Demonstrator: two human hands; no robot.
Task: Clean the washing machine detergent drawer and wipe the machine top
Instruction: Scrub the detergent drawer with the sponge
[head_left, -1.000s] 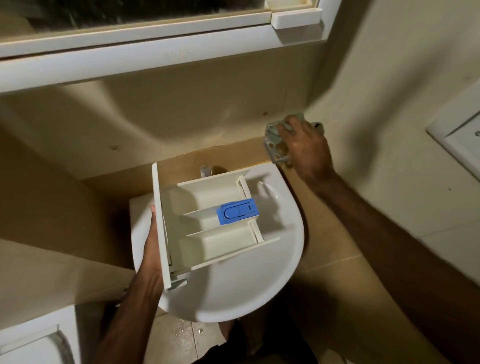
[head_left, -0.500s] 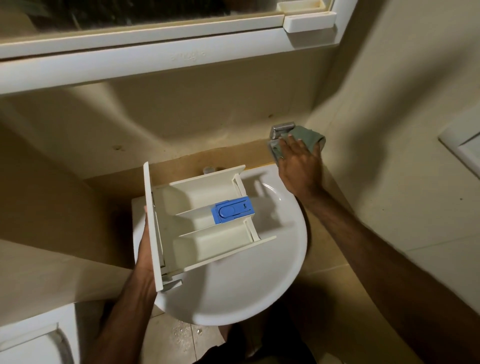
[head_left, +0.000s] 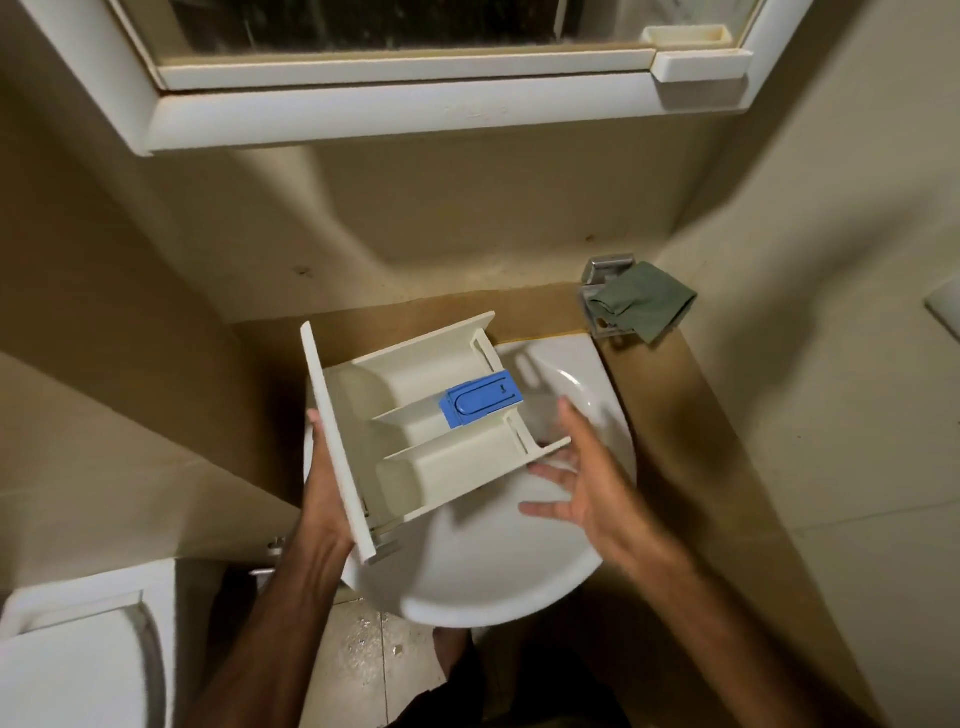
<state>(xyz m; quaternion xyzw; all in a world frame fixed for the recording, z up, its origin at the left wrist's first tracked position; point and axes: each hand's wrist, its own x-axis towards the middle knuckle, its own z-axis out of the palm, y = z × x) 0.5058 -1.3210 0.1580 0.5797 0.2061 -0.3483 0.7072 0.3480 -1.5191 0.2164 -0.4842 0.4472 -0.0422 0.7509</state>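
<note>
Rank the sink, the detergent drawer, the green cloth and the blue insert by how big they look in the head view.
1. Sink: largest.
2. Detergent drawer: held above the sink, nearer the camera, so it may look bigger than it is.
3. Green cloth: draped on a metal holder.
4. Blue insert: smallest.

The detergent drawer (head_left: 436, 426) fills the space over the left and back of the sink (head_left: 519, 582). Right of the drawer and in front of it, the basin lies open. Behind the drawer, a cabinet (head_left: 415, 104) overhangs. Back right of the drawer, a green cloth (head_left: 649, 304) on a metal holder (head_left: 597, 291) crowds the wall corner.
</note>
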